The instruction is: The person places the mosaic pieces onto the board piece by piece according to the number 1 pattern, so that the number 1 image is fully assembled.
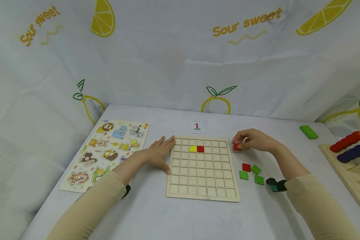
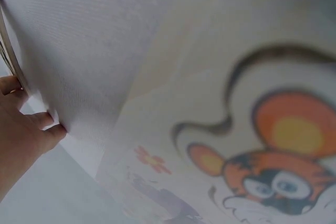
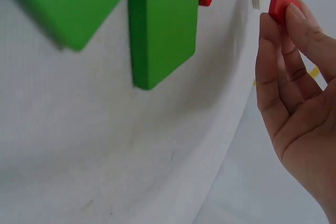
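Observation:
My right hand (image 1: pixel 255 140) pinches a red square tile (image 3: pixel 282 4) between thumb and fingers, just off the right edge of a wooden grid board (image 1: pixel 192 171). On that board, a yellow tile (image 1: pixel 193 149) with a cut corner and a red tile (image 1: pixel 200 149) sit side by side in the second row. With fingers spread, my left hand (image 1: pixel 156 153) rests along the board's left edge, fingertips and thumb touching it. Several loose tiles lie right of the board: one red tile (image 1: pixel 246 167) and green tiles, among them a green tile (image 1: pixel 244 175).
Behind the board lies a small pattern card (image 1: pixel 197 127). An animal puzzle board (image 1: pixel 108 143) is at the left, partly under my left forearm. A green block (image 1: pixel 308 132) lies at the back right, and a wooden bead frame (image 1: pixel 345 170) stands at the right edge.

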Demonstrator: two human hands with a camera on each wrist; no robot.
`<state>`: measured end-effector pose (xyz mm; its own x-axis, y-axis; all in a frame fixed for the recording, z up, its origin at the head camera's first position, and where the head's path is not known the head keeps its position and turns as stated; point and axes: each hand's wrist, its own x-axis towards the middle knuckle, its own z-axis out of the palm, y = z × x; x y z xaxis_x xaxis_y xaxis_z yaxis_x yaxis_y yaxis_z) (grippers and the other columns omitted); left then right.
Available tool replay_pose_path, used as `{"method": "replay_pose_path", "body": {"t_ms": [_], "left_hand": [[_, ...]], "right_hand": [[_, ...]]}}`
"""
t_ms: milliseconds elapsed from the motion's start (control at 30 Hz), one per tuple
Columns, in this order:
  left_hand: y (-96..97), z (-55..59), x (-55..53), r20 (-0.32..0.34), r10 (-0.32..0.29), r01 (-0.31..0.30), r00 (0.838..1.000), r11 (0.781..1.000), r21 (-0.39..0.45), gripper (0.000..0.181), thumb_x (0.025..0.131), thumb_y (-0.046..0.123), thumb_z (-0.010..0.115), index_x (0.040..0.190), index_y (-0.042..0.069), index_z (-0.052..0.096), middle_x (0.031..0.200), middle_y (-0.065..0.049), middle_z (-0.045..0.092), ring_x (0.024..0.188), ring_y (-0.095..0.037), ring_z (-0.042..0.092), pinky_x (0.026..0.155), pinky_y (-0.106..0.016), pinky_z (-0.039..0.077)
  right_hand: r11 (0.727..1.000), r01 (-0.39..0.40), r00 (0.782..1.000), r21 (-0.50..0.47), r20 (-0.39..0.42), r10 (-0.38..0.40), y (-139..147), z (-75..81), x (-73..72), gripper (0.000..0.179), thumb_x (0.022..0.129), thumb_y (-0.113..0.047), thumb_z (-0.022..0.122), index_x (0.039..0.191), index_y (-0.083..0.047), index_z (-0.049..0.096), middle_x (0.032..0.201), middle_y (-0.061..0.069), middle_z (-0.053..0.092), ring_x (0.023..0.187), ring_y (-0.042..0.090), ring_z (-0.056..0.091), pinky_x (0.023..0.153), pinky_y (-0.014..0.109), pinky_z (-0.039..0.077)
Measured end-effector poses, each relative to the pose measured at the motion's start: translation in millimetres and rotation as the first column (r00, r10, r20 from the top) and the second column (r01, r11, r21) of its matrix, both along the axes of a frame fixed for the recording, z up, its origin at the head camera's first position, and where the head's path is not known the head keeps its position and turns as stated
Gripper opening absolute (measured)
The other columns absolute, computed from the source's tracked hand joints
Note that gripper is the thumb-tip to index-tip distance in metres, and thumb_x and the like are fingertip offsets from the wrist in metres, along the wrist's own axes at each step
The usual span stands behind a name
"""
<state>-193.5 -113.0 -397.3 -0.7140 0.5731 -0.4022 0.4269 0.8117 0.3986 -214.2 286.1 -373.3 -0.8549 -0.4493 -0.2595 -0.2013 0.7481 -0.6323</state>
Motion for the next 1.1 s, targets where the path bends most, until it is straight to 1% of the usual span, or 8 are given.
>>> {"method": "replay_pose_path", "body": {"t_ms": [233,467,567,733,867,967,1100], "left_hand": [[-0.1,-0.2,1.4,-0.002,0.003,-0.003,1.0,1.0,0.01,0.125,0.07,0.045,0.085,0.16,0.008,0.007,0.17,-0.005,-0.005,0.156,-0.041,-0.007,0.126,-0.06,0.005],[0.9,1.4,2.3,0.008,0.009,-0.009,1.0,1.0,0.007,0.124,0.071,0.044,0.085,0.16,0.008,0.006,0.17,-0.005,-0.005,0.156,-0.04,-0.007,0.126,-0.06,0.005],[1.4,2.1,3.0,0.008,0.01,-0.01,1.0,1.0,0.006,0.124,0.071,0.043,0.085,0.16,0.008,0.006,0.17,-0.005,-0.005,0.156,-0.04,-0.007,0.126,-0.059,0.005],[1.7,0.4,1.7,0.004,0.009,-0.009,1.0,1.0,-0.001,0.124,0.071,0.044,0.085,0.16,0.009,0.006,0.17,-0.004,-0.005,0.156,-0.039,-0.007,0.126,-0.059,0.005],[2.0,-0.5,0.6,-0.001,0.008,-0.008,1.0,1.0,-0.008,0.124,0.071,0.045,0.085,0.16,0.01,0.006,0.17,-0.004,-0.006,0.156,-0.039,-0.008,0.127,-0.059,0.005],[1.8,-0.2,0.7,-0.003,0.009,-0.009,1.0,1.0,-0.01,0.124,0.071,0.045,0.085,0.16,0.009,0.006,0.17,-0.004,-0.005,0.156,-0.039,-0.008,0.127,-0.059,0.005],[2.0,1.1,1.7,-0.002,0.008,-0.008,1.0,1.0,-0.011,0.124,0.071,0.045,0.085,0.16,0.009,0.006,0.17,-0.005,-0.006,0.156,-0.039,-0.008,0.127,-0.059,0.005]], "right_hand": [[0.999,0.011,1.0,-0.052,0.016,-0.01,-18,1.9,-2.5,0.015,0.09,-0.012,0.068,0.105,-0.01,0.071,0.098,0.008,0.064,0.09,0.018,0.057,0.072,0.025,0.053],[0.995,0.025,0.999,-0.098,0.032,-0.022,-33,0.3,-5.0,0.017,0.089,-0.011,0.07,0.105,-0.009,0.072,0.098,0.01,0.064,0.088,0.02,0.058,0.07,0.025,0.054],[0.993,0.021,1.0,-0.114,0.02,-0.018,-38,0.6,-4.6,0.017,0.089,-0.01,0.07,0.106,-0.008,0.072,0.099,0.012,0.064,0.088,0.021,0.058,0.069,0.025,0.054],[0.992,0.019,1.0,-0.128,-0.007,-0.02,-48,0.2,-4.6,0.016,0.088,-0.009,0.071,0.104,-0.008,0.073,0.097,0.011,0.064,0.088,0.022,0.057,0.069,0.025,0.053],[0.989,-0.003,1.0,-0.145,-0.03,-0.001,-57,-1.5,-4.7,0.016,0.088,-0.009,0.071,0.104,-0.007,0.073,0.094,0.01,0.065,0.089,0.021,0.056,0.07,0.025,0.052],[0.988,-0.028,0.999,-0.154,-0.05,0.02,-64,-3.9,-4.8,0.016,0.088,-0.009,0.071,0.103,-0.008,0.073,0.093,0.008,0.066,0.091,0.019,0.057,0.075,0.027,0.051],[0.985,-0.053,0.998,-0.164,-0.049,0.045,-72,-7.5,-4.4,0.015,0.088,-0.009,0.071,0.102,-0.011,0.073,0.093,0.006,0.067,0.093,0.019,0.057,0.081,0.03,0.05]]}}
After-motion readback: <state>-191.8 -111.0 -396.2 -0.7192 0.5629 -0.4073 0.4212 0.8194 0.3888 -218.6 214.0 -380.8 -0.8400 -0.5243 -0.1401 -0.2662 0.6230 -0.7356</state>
